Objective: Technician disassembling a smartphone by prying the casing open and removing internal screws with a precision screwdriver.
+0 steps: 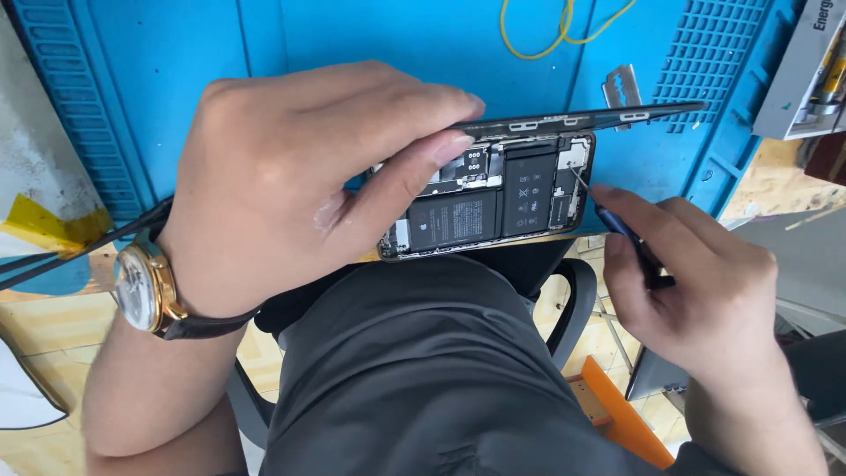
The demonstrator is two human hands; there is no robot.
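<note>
My left hand (300, 176), with a gold wristwatch on its wrist, grips an opened smartphone (493, 198) at the edge of a blue work mat (176, 97). Its fingers hold the lifted screen panel (599, 115) up, edge-on above the body. The black battery and circuit boards show inside. My right hand (696, 282) holds a thin dark-handled screwdriver (630, 238) whose metal tip reaches into the phone's right end.
A razor blade (623, 88) lies on the mat above the phone, and a yellow wire loop (546, 31) lies at the top. A grey box (806, 75) with batteries stands at the top right. My lap in dark cloth fills the bottom.
</note>
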